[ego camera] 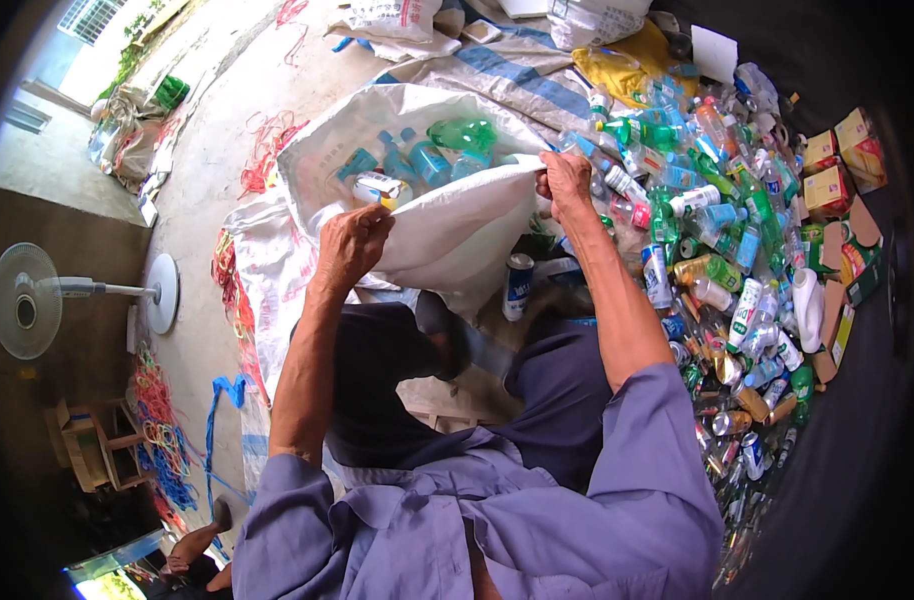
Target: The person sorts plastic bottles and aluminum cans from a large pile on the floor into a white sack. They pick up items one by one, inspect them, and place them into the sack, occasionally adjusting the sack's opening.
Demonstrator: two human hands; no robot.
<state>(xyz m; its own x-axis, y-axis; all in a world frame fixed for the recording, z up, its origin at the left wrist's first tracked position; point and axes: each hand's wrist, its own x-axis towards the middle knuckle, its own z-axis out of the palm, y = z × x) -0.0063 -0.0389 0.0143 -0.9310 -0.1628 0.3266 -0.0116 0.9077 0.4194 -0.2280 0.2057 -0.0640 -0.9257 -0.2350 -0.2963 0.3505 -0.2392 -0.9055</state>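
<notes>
A large white woven sack [457,247] stands between my knees with its mouth spread wide. My left hand [354,244] grips the near rim at the left, and my right hand [566,184] pinches the rim at the right corner. Inside the sack lie several plastic bottles, among them a green bottle [463,134] and a bluish clear bottle [428,159]; a white-labelled container [382,189] is close to my left hand. A blue drink can [518,287] stands upright just right of the sack, below my right hand.
A big heap of bottles and cans [697,217] spreads along my right, with cardboard boxes [828,191] beyond it. At left are red plastic strings [266,154], a standing fan [26,300] and a wooden stool [119,442]. Another person's leg [198,544] shows at lower left.
</notes>
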